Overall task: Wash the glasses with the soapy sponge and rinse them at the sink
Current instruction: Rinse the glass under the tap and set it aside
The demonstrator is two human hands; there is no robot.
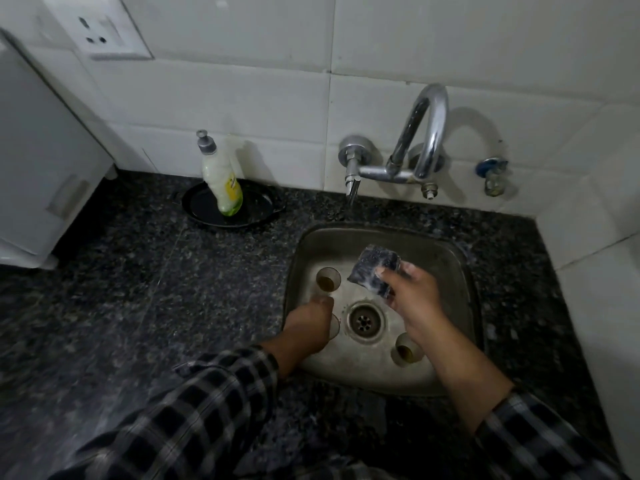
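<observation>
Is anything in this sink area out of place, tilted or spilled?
Nothing looks spilled or broken. Only the soap bottle in the black pan seems to lean left, which the wide lens may exaggerate.

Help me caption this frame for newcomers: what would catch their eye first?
The right hand holds a foamy dark sponge over the steel sink, centre-right. The left hand is down on a glass beside the drain, its grip blurred. A second glass stands at the sink's far left, a third glass near right; the chrome tap gleams on the wall behind.
</observation>
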